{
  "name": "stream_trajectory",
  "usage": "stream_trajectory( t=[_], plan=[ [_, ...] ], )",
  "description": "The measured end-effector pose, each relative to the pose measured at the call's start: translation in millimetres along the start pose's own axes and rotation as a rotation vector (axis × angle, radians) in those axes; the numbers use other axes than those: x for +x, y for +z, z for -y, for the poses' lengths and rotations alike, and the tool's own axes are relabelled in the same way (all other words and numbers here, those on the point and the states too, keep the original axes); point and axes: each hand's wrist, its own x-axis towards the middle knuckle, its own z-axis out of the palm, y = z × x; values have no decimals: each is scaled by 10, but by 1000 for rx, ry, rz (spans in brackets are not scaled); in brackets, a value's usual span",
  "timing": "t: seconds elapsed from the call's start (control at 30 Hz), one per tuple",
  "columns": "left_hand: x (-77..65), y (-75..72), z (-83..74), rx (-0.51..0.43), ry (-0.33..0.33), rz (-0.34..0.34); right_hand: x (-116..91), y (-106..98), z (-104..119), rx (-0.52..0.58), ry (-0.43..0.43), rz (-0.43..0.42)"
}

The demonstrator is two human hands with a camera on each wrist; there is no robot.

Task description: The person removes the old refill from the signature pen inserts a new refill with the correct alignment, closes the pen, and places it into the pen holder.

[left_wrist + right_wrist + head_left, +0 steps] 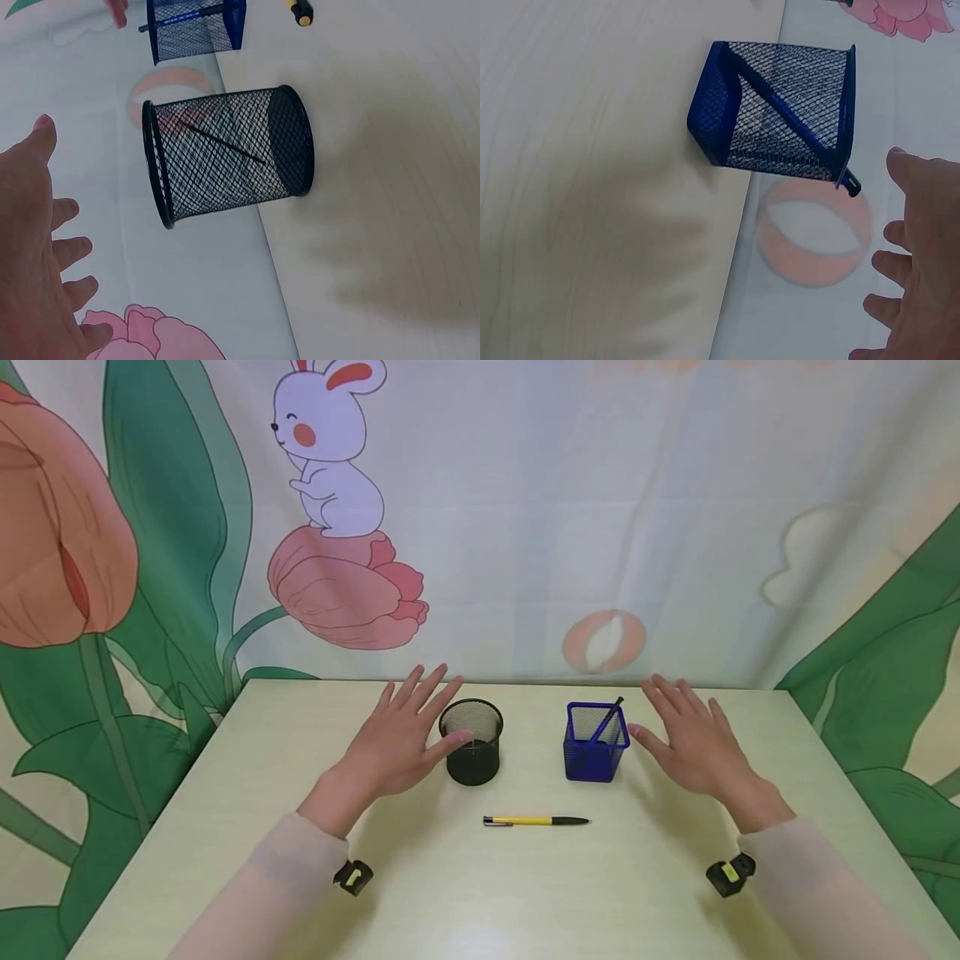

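Note:
A round black mesh pen holder stands upright on the table, left of a square blue mesh pen holder. One dark pen leans inside the blue holder, its tip above the rim. In front of both lies a yellow and black pen, its black end to the right. My left hand hovers beside the black holder with fingers spread, the thumb overlapping it in the head view. My right hand, fingers extended, is just right of the blue holder. Neither hand holds anything.
The pale wooden table ends at a hanging cloth printed with tulips and a white rabbit. Small black devices sit at both wrists, under the light sleeves.

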Motion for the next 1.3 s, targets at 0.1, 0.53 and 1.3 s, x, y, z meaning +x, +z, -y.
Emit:
stream_trajectory(
  t=[0.1,0.53,1.3],
  plan=[
    [-20,7,-64,0,22,2,-35,1,44,2,-21,-1],
    [-64,107,-358,-20,150,-27,-166,59,185,83,-108,-89],
    [-142,351,-574,-86,228,-66,-319,275,519,251,-229,-251]
  ],
)
